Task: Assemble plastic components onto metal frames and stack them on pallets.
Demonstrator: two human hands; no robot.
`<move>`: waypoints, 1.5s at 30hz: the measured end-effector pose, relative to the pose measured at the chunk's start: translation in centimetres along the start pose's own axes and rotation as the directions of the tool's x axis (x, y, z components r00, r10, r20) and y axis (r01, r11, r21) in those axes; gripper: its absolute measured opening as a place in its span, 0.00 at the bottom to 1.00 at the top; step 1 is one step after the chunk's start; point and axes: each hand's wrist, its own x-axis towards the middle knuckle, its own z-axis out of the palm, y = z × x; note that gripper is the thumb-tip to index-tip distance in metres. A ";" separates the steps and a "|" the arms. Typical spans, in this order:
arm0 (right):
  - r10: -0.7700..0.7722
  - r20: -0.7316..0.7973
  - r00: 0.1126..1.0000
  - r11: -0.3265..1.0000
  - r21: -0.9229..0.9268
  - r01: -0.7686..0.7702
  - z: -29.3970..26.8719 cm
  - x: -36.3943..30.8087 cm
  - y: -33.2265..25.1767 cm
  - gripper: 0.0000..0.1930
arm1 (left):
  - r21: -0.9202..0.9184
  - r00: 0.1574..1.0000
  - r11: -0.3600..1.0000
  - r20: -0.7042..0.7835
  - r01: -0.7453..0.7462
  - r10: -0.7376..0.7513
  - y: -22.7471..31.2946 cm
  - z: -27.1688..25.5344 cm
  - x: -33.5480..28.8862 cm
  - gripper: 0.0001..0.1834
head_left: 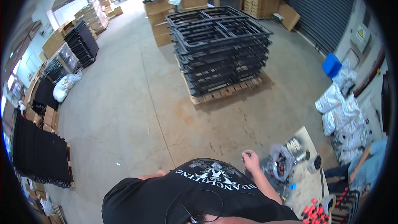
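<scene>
My right hand [250, 161] is raised beside my black shirt, just left of the worktable [304, 141]. Its fingers are curled together, and what they hold, if anything, is too small to make out. Nearest to it on the table is a clear plastic bag [278, 164] with red and black parts inside. My left hand [161, 174] shows only as a sliver past the shirt, its fingers hidden. A blue piece [293, 186] and a pile of red and black parts [315, 213] lie nearer on the table.
Ahead, black metal frames [219, 49] are stacked on a wooden pallet [226, 90]. At right, white sacks [342, 110] and a blue bin [331, 65] line the wall, and another person [369, 161] is beside the table. Black stacked material [39, 153] stands at left.
</scene>
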 end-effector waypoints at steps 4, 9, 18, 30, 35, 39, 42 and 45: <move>-0.001 0.069 0.998 1.000 -0.009 0.002 6.7 5.7 -2.1 0.09 | 0.516 0.779 0.584 -0.406 0.627 -0.477 -1.2 -11.8 -3.8 0.21; -0.032 0.165 0.986 0.945 -0.317 0.084 10.3 12.3 -7.1 0.12 | 0.036 0.377 0.470 -0.653 0.882 -0.657 6.3 -24.7 -1.2 0.18; -0.004 0.061 0.998 0.943 -0.333 0.024 14.6 35.5 -9.1 0.11 | 0.366 0.662 0.630 -0.673 0.685 -0.330 17.1 -36.5 10.5 0.22; 0.282 0.340 0.897 0.957 -0.038 -0.287 37.0 73.2 -29.7 0.23 | 0.224 0.406 0.425 -0.817 0.877 -0.409 17.0 -54.8 8.4 0.22; 0.475 0.057 0.878 0.878 0.039 -0.477 44.8 78.0 -33.4 0.28 | 0.437 0.577 0.408 -0.743 0.802 -0.338 13.6 -65.4 10.5 0.22; 0.428 -0.041 0.903 0.904 -0.010 -0.428 46.9 79.0 -33.0 0.21 | 0.555 0.701 0.444 -0.643 0.704 -0.308 17.3 -77.2 14.1 0.22; 0.536 -0.043 0.843 0.842 -0.056 -0.537 46.7 79.3 -34.7 0.15 | 0.519 0.700 0.631 -0.712 0.577 -0.053 26.5 -85.9 16.3 0.22; 0.582 -0.111 0.806 0.799 -0.107 -0.592 47.5 79.4 -36.0 0.13 | 0.009 0.565 0.956 -0.808 0.292 -0.165 41.8 -93.0 23.5 0.17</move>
